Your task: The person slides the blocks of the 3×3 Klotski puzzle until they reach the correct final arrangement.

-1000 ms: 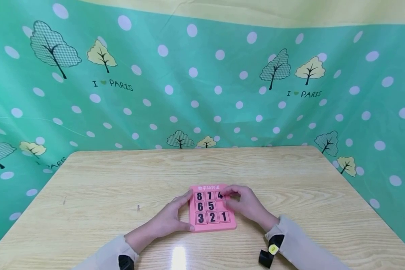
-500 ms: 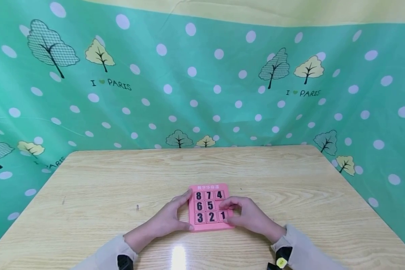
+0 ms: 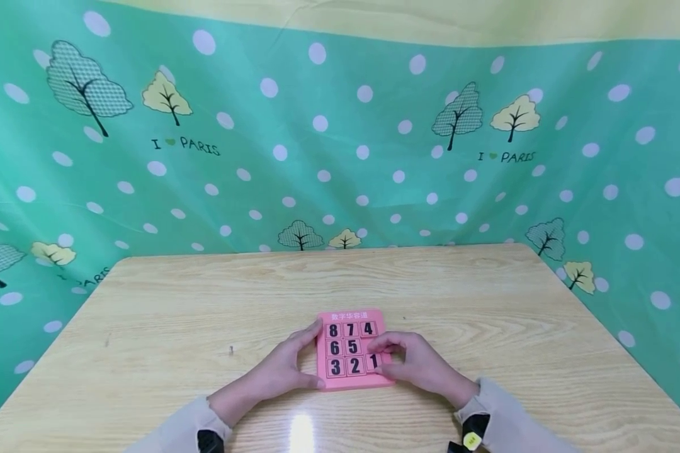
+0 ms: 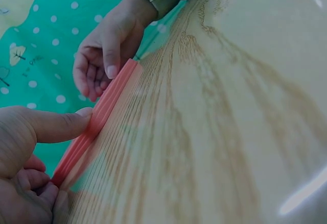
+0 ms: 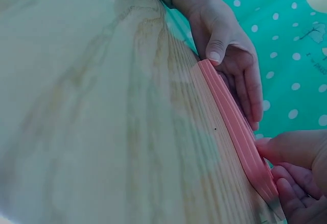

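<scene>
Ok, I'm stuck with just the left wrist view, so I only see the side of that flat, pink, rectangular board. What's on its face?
Observer: The head view shows the flat, pink, rectangular board carrying square pink tiles with black numbers: 8, 7, 4 along the far row.
Operator: Which number is by the right thumb?
Observer: The thumb of the bare right hand overlaps the tile marked 1.
Operator: And the middle row?
Observer: It shows 6 and 5; no number is visible right of the 5, where the hand covers part of the spot.
</scene>
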The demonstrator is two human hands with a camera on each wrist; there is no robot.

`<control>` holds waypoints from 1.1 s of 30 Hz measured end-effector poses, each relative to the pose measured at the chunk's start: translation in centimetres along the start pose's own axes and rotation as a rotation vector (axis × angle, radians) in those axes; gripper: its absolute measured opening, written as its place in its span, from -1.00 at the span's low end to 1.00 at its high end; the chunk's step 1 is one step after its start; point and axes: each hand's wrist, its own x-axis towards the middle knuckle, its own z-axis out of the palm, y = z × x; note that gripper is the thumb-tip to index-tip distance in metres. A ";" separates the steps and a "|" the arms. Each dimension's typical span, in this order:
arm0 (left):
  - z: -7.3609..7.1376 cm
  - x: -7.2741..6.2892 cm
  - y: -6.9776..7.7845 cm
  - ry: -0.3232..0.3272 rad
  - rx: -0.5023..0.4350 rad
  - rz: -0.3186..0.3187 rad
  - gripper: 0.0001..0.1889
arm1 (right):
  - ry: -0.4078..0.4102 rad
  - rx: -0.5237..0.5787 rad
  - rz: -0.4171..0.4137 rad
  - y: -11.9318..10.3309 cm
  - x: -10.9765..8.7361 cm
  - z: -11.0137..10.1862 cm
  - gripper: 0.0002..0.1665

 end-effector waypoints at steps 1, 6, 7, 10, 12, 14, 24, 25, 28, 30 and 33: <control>0.0 0.0 0.0 -0.001 -0.002 -0.001 0.09 | 0.008 0.000 -0.003 0.1 0.0 0.0 -0.62; 0.1 0.0 -0.2 -0.003 -0.017 -0.007 0.09 | 0.039 -0.010 -0.038 0.2 -0.1 0.3 -0.64; 0.1 -0.1 -0.2 -0.004 -0.020 -0.007 0.09 | 0.047 -0.018 -0.047 0.2 -0.1 0.3 -0.64; 0.1 -0.1 -0.2 -0.001 -0.025 -0.009 0.09 | 0.065 -0.037 -0.056 0.2 0.0 0.4 -0.65; 0.1 -0.2 -0.2 0.001 -0.023 -0.009 0.09 | 0.079 -0.059 -0.059 0.2 0.1 0.4 -0.66; 0.1 -0.1 -0.2 0.004 -0.006 -0.007 0.10 | 0.092 -0.070 -0.059 0.1 0.2 0.3 -0.66; 0.1 0.1 -0.3 0.000 0.015 -0.014 0.09 | 0.130 -0.063 -0.025 0.0 0.5 0.2 -0.70; 0.1 0.1 -0.3 -0.001 0.009 -0.015 0.09 | 0.133 -0.065 -0.023 0.0 0.5 0.3 -0.70; 0.1 0.0 -0.3 -0.001 0.011 -0.019 0.09 | 0.141 -0.075 -0.022 0.0 0.6 0.3 -0.69; 0.1 0.0 -0.2 -0.002 0.014 -0.020 0.10 | 0.152 -0.084 -0.021 0.0 0.6 0.4 -0.69; 0.0 0.0 0.0 -0.002 0.015 -0.014 0.09 | 0.177 -0.090 -0.007 0.0 0.7 0.5 -0.69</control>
